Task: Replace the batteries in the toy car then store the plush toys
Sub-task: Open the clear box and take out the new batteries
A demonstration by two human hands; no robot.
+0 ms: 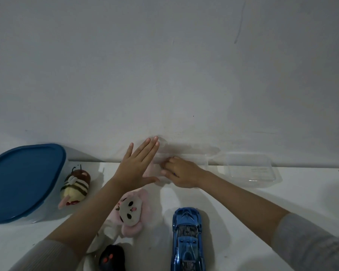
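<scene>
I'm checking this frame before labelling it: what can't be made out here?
- Head view: contents of the clear container, hidden by both hands and glare.
- Right hand fingers curl out of sight; anything held is hidden.
- Blue toy car rear, cut off by the bottom edge.
- Blue-lidded box contents, covered by its lid.

Lidded tub [22, 180] far left, bee plush [75, 185] beside it, toy car [187, 239] right of panda plush [130, 211], clear tray [250, 168] behind.

Left hand [138, 166] flat; right hand [181, 174] seemingly curled.
</scene>
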